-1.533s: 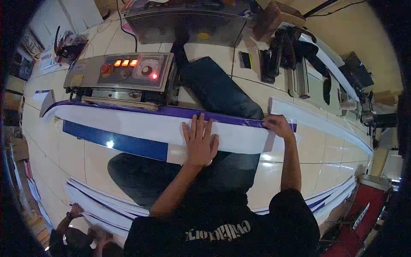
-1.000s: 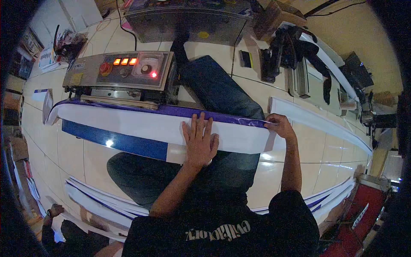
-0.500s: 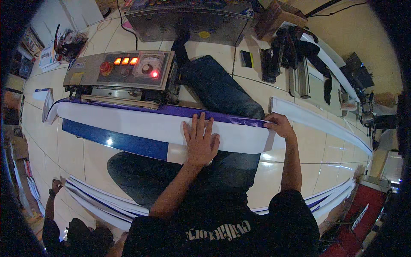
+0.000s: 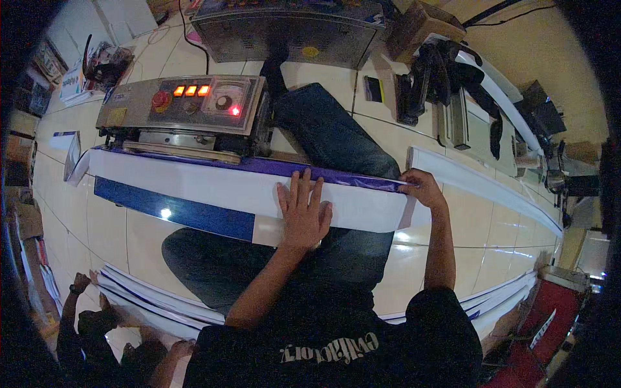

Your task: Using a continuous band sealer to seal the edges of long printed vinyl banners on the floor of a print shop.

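Observation:
My left hand [image 4: 304, 213] rests flat, fingers spread, on a long white strip [image 4: 194, 173] with a purple band along its far edge. My right hand [image 4: 422, 193] pinches that purple band [image 4: 343, 176] near the strip's right end. The band runs leftward along the front of a steel machine [image 4: 136, 103] with lit orange buttons, a red knob and a dial. Its left part passes beside the machine's front bar, and the end bends down at the far left. A blue board [image 4: 168, 207] lies under the strip, over my legs.
A steel cabinet [image 4: 284, 45] and cardboard box [image 4: 424, 22] stand behind. At right lie a long white strip [image 4: 485, 191] and dark metal equipment [image 4: 420, 84]. A co-worker [image 4: 97, 336] works at lower left beside stacked strips [image 4: 162, 309]. A red-topped object [image 4: 537, 323] is at lower right.
My hands have barely moved. The strip's left end has shifted slightly rightward. The co-worker's hand at lower left has moved leftward and up.

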Motion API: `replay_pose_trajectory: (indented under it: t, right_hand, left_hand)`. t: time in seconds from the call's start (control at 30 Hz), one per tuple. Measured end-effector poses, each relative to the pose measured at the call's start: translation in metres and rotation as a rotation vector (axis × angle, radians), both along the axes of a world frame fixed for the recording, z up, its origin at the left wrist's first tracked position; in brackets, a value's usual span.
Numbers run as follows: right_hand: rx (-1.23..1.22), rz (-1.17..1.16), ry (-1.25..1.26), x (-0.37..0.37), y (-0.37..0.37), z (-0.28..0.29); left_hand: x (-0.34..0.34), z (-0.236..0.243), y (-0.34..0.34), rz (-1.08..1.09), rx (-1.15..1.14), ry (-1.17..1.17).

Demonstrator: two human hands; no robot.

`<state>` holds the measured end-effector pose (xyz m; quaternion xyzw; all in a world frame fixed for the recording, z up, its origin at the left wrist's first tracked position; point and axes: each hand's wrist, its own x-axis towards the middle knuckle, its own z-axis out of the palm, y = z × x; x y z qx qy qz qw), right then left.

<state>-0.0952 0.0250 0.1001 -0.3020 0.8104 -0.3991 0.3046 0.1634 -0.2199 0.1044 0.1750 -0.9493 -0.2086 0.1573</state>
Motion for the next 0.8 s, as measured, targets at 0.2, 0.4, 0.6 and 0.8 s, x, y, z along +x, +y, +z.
replay_pose_trajectory:
  t: [0.2, 0.4, 0.6, 0.8]
  right_hand:
    - [0.022, 0.036, -0.004, -0.001, -0.001, 0.002]
    - [0.093, 0.078, 0.016, 0.001, -0.009, 0.013]
    - [0.128, 0.052, 0.08, 0.001, -0.003, 0.025]
    - [0.385, -0.007, 0.081, -0.021, 0.036, 0.022]
  left_hand:
    - [0.0, -0.003, -0.001, 0.004, -0.019, 0.037]
    - [0.001, -0.003, -0.001, 0.005, -0.005, 0.031]
    - [0.001, -0.001, -0.001, -0.002, -0.001, -0.006]
    - [0.001, 0.0, -0.001, -0.003, 0.01, -0.009]
